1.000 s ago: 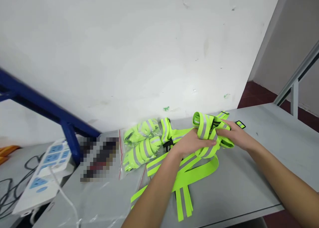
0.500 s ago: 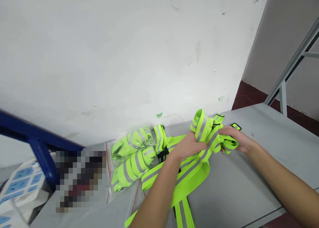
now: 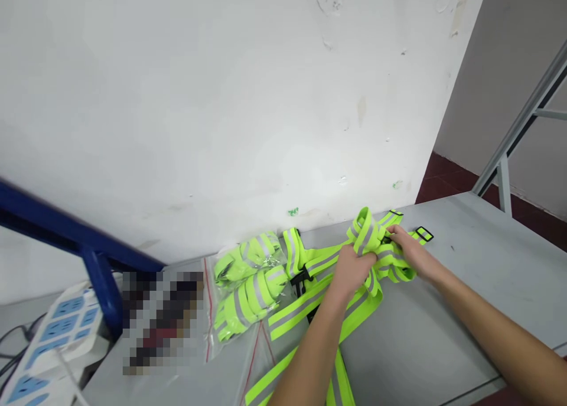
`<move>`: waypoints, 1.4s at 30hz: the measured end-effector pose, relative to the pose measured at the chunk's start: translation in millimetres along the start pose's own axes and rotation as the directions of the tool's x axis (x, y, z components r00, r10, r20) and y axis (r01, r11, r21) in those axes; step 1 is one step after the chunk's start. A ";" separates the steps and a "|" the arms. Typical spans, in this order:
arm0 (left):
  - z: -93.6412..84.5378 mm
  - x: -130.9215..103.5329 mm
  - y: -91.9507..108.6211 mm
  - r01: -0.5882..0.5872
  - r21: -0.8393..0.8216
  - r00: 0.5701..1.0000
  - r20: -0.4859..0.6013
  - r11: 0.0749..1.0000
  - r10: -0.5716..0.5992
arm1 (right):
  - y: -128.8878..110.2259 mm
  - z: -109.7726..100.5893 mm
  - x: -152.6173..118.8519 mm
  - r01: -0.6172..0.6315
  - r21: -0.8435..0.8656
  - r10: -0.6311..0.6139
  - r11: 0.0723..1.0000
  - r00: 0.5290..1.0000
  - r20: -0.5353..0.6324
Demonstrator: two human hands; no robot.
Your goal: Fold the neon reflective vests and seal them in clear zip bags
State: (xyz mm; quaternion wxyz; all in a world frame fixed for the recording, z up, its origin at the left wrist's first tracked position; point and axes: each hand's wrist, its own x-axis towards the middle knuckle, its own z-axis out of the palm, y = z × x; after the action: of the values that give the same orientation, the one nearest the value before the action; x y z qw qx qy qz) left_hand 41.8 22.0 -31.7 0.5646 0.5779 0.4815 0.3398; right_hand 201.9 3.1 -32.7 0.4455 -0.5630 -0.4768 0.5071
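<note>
A neon yellow-green reflective strap (image 3: 365,233) with grey stripes is bunched into loops at the right of the heap. My left hand (image 3: 353,269) is closed around its left side. At the bundle's right side, my right hand (image 3: 410,251) pinches the folds near a black fitting; some of its fingertips are hidden. More flat strap (image 3: 301,302) of the same kind lies under and left of my hands, with a black buckle (image 3: 302,278) on it. A black slider (image 3: 424,234) shows on a strap end beyond my right hand.
Two clear zip bags with folded straps (image 3: 250,302) lie left of the heap, by the white wall (image 3: 248,98). A white power strip (image 3: 66,329), a blue metal frame (image 3: 100,276) and a blurred-out item are farther left. The grey table (image 3: 443,323) reaches right to a metal frame (image 3: 502,169).
The view has shifted, so everything sits farther right or lower. My right hand has moved up along the bundle toward the black fitting, while my left hand keeps its hold.
</note>
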 end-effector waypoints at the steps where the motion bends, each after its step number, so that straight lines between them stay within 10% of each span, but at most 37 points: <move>1: 4.1 0.0 0.0 -0.040 0.011 0.999 -0.036 0.999 0.040 | 1.0 4.2 -1.9 0.115 -0.120 -0.125 0.986 0.988 -0.086; 4: 15.7 0.7 3.8 -0.085 0.042 0.984 -0.153 0.996 0.090 | 0.8 9.9 -9.1 0.294 -0.381 -0.363 0.876 0.924 -0.121; 10: 27.8 3.1 10.6 -0.042 0.160 0.992 -0.110 0.986 0.060 | -12.0 4.4 -14.9 0.228 -0.601 -0.358 0.766 0.928 -0.103; 19: -8.3 -9.1 33.5 -0.102 0.357 0.946 0.324 0.928 -0.021 | -17.3 -11.9 -1.8 0.252 -0.264 -0.283 0.931 0.955 -0.086; 26: -30.6 -6.1 38.5 -0.095 0.460 0.861 0.484 0.883 -0.160 | -22.8 -14.0 -6.2 0.154 0.067 -0.159 0.986 0.984 0.078; 31: -26.5 -5.5 40.5 -0.165 0.594 0.899 0.418 0.787 -0.127 | -23.0 -13.6 -9.1 0.070 0.213 -0.112 0.975 0.975 0.194; 34: -25.2 0.4 45.0 -0.405 0.645 0.898 0.415 0.648 0.148 | -26.3 -14.1 -14.2 0.132 0.135 -0.161 0.982 0.959 0.235; 42: -30.8 37.8 64.2 -0.622 0.781 0.634 0.549 -0.063 0.544 | -23.4 -1.6 -28.4 0.425 -0.471 -0.275 0.773 0.894 0.355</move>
State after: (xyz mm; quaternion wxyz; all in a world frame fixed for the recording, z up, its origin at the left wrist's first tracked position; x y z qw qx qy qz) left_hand 35.6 74.1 29.5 -0.0848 0.9455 0.2651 0.1693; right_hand 200.6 -21.6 -5.4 0.2893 -0.4917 -0.7516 0.3311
